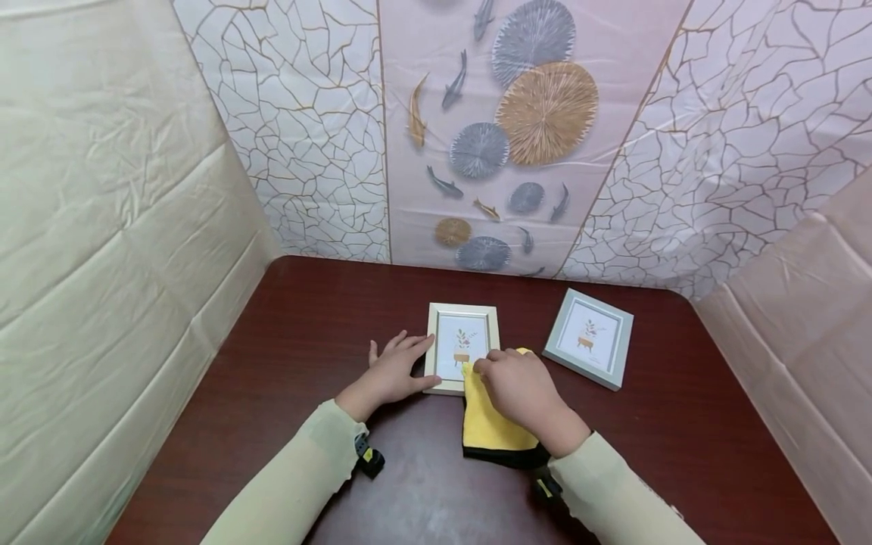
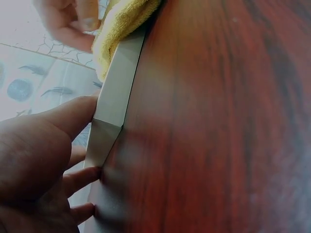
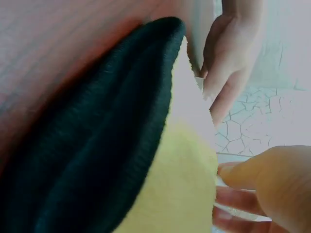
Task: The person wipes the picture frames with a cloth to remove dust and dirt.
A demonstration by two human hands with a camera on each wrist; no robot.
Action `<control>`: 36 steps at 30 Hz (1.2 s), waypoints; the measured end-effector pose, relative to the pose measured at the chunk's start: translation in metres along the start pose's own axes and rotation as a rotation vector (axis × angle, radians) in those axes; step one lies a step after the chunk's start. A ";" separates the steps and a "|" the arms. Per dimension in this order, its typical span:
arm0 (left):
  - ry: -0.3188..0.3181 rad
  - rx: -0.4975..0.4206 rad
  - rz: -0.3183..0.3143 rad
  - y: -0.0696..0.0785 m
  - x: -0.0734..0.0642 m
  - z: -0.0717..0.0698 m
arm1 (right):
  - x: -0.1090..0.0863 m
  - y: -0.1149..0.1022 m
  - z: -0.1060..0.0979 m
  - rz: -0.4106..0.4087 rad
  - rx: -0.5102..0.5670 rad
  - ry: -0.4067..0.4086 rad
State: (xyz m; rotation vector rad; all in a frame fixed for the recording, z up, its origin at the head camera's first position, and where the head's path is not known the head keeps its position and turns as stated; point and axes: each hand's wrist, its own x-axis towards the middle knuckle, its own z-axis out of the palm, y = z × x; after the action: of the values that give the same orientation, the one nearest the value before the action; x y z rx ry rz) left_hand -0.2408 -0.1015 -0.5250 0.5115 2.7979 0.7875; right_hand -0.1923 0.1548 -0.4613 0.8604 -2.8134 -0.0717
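A cream picture frame (image 1: 496,325) with a potted-plant print lies face up on the table. My left hand (image 1: 395,369) is spread at its left side, fingertips and thumb touching the border. In the left wrist view, the left thumb (image 2: 80,109) rests against the frame's edge (image 2: 116,92) near a corner. Over the frame's lower right part, my right hand (image 1: 521,386) grips a yellow cloth (image 1: 487,424) with a black underside. The right wrist view shows the right fingers (image 3: 243,170) at the cloth's edge, its black side (image 3: 112,111) hanging toward the camera.
To the right, a grey-blue picture frame (image 1: 616,363) with a similar print lies tilted on the dark red wooden table (image 1: 327,318). A patterned curtain (image 1: 320,151) stands behind the table, and pale fabric walls (image 1: 123,227) flank both sides.
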 end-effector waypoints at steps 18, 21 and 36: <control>-0.004 -0.017 0.002 -0.001 -0.001 0.001 | 0.003 -0.005 -0.003 -0.002 -0.084 -0.193; 0.002 -0.014 0.010 0.001 -0.002 -0.001 | 0.004 -0.005 -0.004 -0.010 -0.099 -0.192; -0.013 -0.004 -0.003 0.006 -0.007 -0.008 | 0.022 0.005 0.001 0.007 -0.122 -0.234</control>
State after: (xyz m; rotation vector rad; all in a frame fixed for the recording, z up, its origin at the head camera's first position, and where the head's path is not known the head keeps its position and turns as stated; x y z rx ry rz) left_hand -0.2349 -0.1030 -0.5150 0.5090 2.7839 0.7867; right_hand -0.2133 0.1468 -0.4579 0.8656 -2.9876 -0.3624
